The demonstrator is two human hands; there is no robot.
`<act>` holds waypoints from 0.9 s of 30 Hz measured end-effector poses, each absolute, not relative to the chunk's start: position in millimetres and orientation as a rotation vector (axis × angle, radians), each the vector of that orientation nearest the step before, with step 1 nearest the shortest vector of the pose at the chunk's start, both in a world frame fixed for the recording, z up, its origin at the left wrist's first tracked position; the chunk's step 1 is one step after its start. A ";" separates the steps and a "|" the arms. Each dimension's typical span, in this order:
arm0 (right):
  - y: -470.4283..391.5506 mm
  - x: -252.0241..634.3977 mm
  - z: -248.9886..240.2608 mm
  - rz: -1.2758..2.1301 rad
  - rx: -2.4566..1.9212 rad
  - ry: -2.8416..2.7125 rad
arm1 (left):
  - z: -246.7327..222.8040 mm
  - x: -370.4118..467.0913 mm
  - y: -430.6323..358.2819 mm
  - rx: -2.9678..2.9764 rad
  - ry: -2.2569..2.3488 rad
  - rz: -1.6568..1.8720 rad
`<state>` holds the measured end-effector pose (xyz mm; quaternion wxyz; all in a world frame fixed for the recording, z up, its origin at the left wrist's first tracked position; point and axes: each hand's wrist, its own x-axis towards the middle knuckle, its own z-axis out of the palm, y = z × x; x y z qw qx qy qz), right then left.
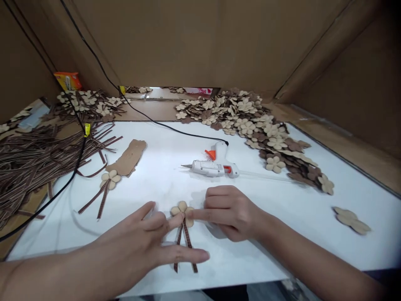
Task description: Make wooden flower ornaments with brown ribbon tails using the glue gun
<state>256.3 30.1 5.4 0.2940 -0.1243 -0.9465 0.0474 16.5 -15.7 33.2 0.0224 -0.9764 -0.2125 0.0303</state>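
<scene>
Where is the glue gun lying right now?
The glue gun lies on its side mid-table on the white sheet, just beyond the right hand, with the pile of paper flowers behind it.

Left hand [138, 242] hides part of the 2 ribbon strips [184, 246].

White work surface [150, 184], frame centre. Lying on it: glue gun [214, 165], centre; heap of felt flowers [250, 125], upper right; ribbon strips [34, 159], left; cardboard scrap [128, 158]; finished flower with ribbons [108, 184]; loose petal piece [351, 220], lower right.
</scene>
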 end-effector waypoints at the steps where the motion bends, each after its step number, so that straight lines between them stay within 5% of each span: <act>1: 29.8 255.7 5.1 0.119 -0.342 -2.522 | 33.7 16.3 -15.8 -3.039 -0.666 0.098; 27: 18.9 231.7 18.7 0.024 -0.356 -2.480 | -10.0 16.9 -10.8 -2.602 -0.585 -0.099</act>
